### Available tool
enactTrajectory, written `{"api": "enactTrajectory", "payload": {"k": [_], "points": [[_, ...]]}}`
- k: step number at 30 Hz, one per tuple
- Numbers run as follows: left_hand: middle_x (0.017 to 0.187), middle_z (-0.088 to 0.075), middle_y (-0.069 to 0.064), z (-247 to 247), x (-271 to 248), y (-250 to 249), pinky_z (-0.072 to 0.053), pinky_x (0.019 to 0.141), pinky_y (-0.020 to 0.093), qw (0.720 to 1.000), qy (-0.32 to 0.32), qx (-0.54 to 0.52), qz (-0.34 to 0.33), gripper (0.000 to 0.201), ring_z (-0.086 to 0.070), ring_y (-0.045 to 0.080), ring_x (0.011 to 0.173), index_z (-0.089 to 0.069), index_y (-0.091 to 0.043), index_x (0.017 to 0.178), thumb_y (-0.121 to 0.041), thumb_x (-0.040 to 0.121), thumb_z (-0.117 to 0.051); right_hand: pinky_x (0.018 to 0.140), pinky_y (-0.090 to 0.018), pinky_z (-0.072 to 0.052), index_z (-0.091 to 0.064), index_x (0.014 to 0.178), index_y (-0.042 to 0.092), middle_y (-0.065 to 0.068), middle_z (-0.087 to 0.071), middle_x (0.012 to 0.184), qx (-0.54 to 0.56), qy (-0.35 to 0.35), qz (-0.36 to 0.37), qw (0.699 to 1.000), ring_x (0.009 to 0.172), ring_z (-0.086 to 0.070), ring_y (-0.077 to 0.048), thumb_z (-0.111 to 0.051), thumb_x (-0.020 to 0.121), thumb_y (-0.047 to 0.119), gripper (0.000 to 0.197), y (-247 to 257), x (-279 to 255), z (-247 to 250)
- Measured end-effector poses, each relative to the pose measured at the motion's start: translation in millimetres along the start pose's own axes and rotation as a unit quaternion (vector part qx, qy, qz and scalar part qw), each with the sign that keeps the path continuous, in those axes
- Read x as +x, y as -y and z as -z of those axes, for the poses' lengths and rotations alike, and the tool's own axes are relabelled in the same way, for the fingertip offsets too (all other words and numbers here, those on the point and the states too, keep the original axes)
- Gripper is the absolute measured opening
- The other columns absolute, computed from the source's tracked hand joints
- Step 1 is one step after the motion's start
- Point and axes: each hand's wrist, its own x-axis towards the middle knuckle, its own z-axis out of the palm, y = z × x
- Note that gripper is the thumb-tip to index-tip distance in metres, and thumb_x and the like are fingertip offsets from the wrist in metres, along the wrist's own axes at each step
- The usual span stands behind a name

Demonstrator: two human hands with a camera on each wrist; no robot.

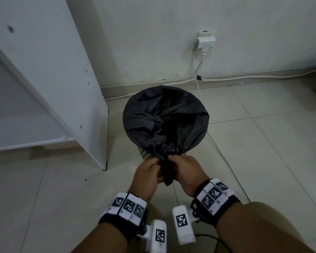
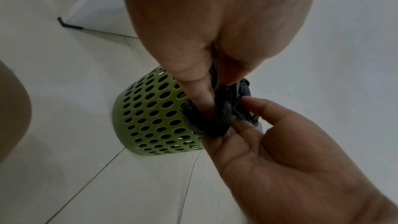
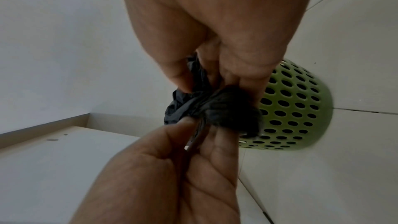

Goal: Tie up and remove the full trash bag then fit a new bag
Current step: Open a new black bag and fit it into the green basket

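A black trash bag [image 1: 164, 121] lines a green perforated bin [image 2: 150, 117] on the tiled floor, its mouth stretched over the rim. At the near rim, slack plastic is bunched into a twisted tail [image 1: 167, 173]. My left hand [image 1: 158, 168] pinches this tail from the left, thumb and fingers curled on it [image 2: 215, 91]. From the right, my right hand [image 1: 173, 162] grips the same bunch [image 3: 206, 83]. The hands nearly touch. In the right wrist view the black wad [image 3: 206, 108] sits between both hands in front of the bin [image 3: 297, 105]. What is inside the bag is hidden.
A white cabinet panel [image 1: 44, 88] stands close on the bin's left. A wall socket with a plug [image 1: 205, 42] is behind the bin. Its white cable [image 1: 263, 76] runs along the baseboard, and a thin wire [image 1: 226, 161] crosses the floor tiles on the right.
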Motion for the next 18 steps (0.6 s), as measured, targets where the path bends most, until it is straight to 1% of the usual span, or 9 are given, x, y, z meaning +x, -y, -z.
{"api": "enactTrajectory", "payload": {"k": [1, 3, 6, 7, 9, 11, 13, 15, 18], "points": [[0.106, -0.071, 0.026, 1, 0, -2, -0.061, 0.086, 0.05, 0.999, 0.018, -0.022, 0.014, 0.032, -0.071, 0.039, 0.098, -0.072, -0.004, 0.106, 0.005, 0.097, -0.042, 0.074, -0.041, -0.053, -0.07, 0.1, -0.006, -0.02, -0.071, 0.087, 0.002, 0.024, 0.001, 1.0, 0.08, -0.068, -0.031, -0.061, 0.092, 0.012, 0.022, 2, -3, 0], [0.104, -0.071, 0.029, 2, 1, -6, -0.061, 0.085, 0.05, 0.998, 0.036, -0.046, 0.022, 0.028, -0.072, 0.04, 0.095, -0.071, 0.0, 0.108, 0.004, 0.097, -0.045, 0.068, -0.037, -0.053, -0.071, 0.102, -0.004, -0.02, -0.07, 0.087, -0.024, 0.069, 0.018, 0.997, 0.078, -0.068, -0.029, -0.063, 0.092, 0.008, 0.017, 2, -6, 2], [0.101, -0.072, 0.029, 3, 5, -5, -0.061, 0.073, 0.041, 0.998, 0.024, -0.046, 0.025, 0.021, -0.073, 0.035, 0.083, -0.069, 0.002, 0.108, 0.004, 0.096, -0.051, 0.062, -0.035, -0.054, -0.067, 0.111, -0.007, -0.032, -0.069, 0.094, -0.083, 0.102, 0.04, 0.991, 0.075, -0.068, -0.032, -0.065, 0.09, -0.001, 0.023, -3, -7, 3], [0.101, -0.073, 0.027, 4, 7, -4, -0.061, 0.072, 0.039, 0.998, 0.014, -0.05, 0.028, 0.02, -0.074, 0.035, 0.083, -0.068, 0.002, 0.108, 0.004, 0.096, -0.052, 0.063, -0.036, -0.055, -0.066, 0.113, -0.006, -0.034, -0.069, 0.099, -0.092, 0.097, 0.042, 0.99, 0.076, -0.068, -0.033, -0.063, 0.09, -0.003, 0.024, -3, -6, 3], [0.1, -0.074, 0.025, 4, 8, -6, -0.063, 0.075, 0.041, 0.998, -0.002, -0.053, 0.033, 0.017, -0.074, 0.037, 0.088, -0.067, 0.004, 0.108, 0.004, 0.095, -0.056, 0.067, -0.044, -0.059, -0.068, 0.109, -0.005, -0.032, -0.071, 0.097, -0.121, 0.073, 0.061, 0.988, 0.077, -0.069, -0.038, -0.064, 0.088, -0.003, 0.021, -3, -6, 4], [0.096, -0.074, 0.024, 5, 11, -6, -0.064, 0.075, 0.042, 0.999, -0.02, -0.032, 0.029, 0.013, -0.075, 0.035, 0.085, -0.068, 0.005, 0.105, 0.003, 0.093, -0.061, 0.07, -0.054, -0.06, -0.071, 0.093, -0.006, -0.03, -0.071, 0.086, -0.187, 0.038, 0.091, 0.978, 0.076, -0.07, -0.043, -0.07, 0.083, 0.004, 0.014, -3, -4, 5], [0.089, -0.074, 0.022, 6, 13, -6, -0.064, 0.068, 0.038, 0.999, -0.039, 0.009, 0.017, 0.011, -0.075, 0.034, 0.077, -0.068, 0.002, 0.101, -0.001, 0.09, -0.068, 0.067, -0.058, -0.058, -0.068, 0.08, -0.006, -0.028, -0.07, 0.076, -0.248, 0.017, 0.108, 0.963, 0.072, -0.069, -0.045, -0.071, 0.077, 0.013, 0.019, -5, -2, 5], [0.078, -0.073, 0.02, 7, 15, -6, -0.059, 0.06, 0.032, 0.998, -0.035, 0.055, 0.003, 0.009, -0.072, 0.031, 0.065, -0.07, -0.001, 0.097, -0.006, 0.09, -0.069, 0.063, -0.056, -0.058, -0.068, 0.075, -0.004, -0.025, -0.07, 0.071, -0.274, 0.0, 0.114, 0.955, 0.069, -0.069, -0.042, -0.068, 0.077, 0.016, 0.02, -5, 0, 6], [0.059, -0.062, 0.012, 8, 22, -4, -0.045, 0.056, 0.032, 0.995, -0.002, 0.103, 0.011, 0.016, -0.056, 0.018, 0.052, -0.069, -0.001, 0.08, -0.012, 0.092, -0.067, 0.059, -0.046, -0.061, -0.075, 0.079, 0.002, -0.017, -0.074, 0.074, -0.27, -0.043, 0.115, 0.955, 0.065, -0.071, -0.032, -0.065, 0.084, 0.009, 0.013, -6, 3, 11]]}}
